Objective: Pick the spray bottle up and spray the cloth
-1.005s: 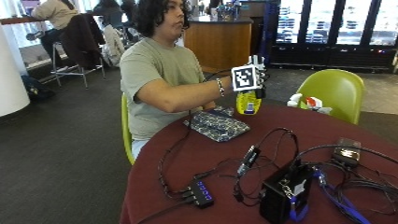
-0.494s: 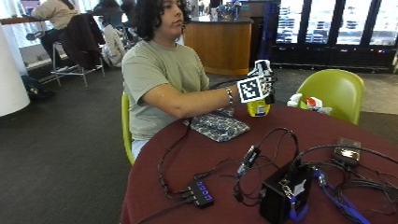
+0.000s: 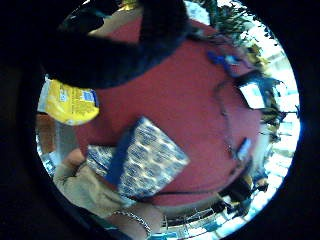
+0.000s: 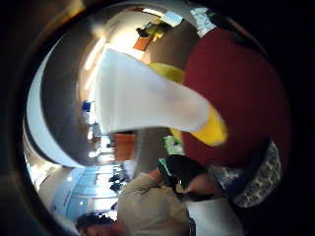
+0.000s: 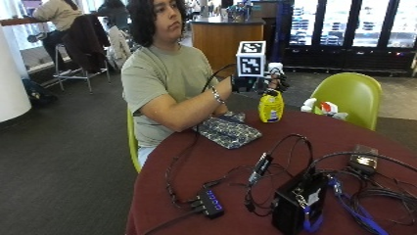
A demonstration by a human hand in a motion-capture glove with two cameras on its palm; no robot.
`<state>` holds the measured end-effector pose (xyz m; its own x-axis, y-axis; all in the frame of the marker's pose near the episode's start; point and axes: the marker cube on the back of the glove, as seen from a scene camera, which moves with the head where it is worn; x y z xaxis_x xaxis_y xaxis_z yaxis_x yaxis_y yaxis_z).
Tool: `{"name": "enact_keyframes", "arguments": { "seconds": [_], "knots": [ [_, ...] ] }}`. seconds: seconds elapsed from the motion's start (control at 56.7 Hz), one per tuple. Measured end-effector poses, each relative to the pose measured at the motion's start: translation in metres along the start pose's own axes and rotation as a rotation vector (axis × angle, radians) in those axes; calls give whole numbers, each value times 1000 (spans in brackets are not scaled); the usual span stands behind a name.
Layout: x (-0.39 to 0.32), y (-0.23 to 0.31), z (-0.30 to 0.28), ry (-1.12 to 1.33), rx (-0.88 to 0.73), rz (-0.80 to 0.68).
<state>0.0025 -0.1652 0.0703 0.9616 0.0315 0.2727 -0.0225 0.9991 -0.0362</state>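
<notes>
My gloved right hand point(image 5: 274, 78) grips the white spray head of the yellow spray bottle point(image 5: 270, 106) and holds it upright at the far edge of the round red table point(image 5: 215, 171). The bottle's base is at the tabletop or just above it; I cannot tell which. The patterned blue cloth point(image 5: 228, 132) lies folded on the table, just beside the bottle on the person's side. In the palm views the white spray head point(image 4: 142, 103) and yellow label point(image 3: 70, 105) sit close to the palm, with a gloved finger point(image 3: 125, 45) curled over them and the cloth point(image 3: 145, 160) below on the table.
The person's other forearm point(image 5: 186, 116) lies at the table edge by the cloth. A black box point(image 5: 300, 203), a USB hub point(image 5: 208, 203), a small device point(image 5: 363, 160) and several cables cover the near and right side. A green chair point(image 5: 348, 93) and a white-and-red item point(image 5: 322, 106) stand behind the table.
The hand with the bottle has moved a little to the right, away from the person, and risen slightly. The cloth has stayed where it was.
</notes>
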Motion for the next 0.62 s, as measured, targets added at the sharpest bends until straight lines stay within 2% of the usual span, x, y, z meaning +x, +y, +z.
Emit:
{"name": "enact_keyframes", "arguments": {
  "seconds": [0.264, 0.617],
  "knots": [
    [19, 44, -49, 321, 71, 147],
    [21, 79, -78, 399, 155, 245]
  ]
}}
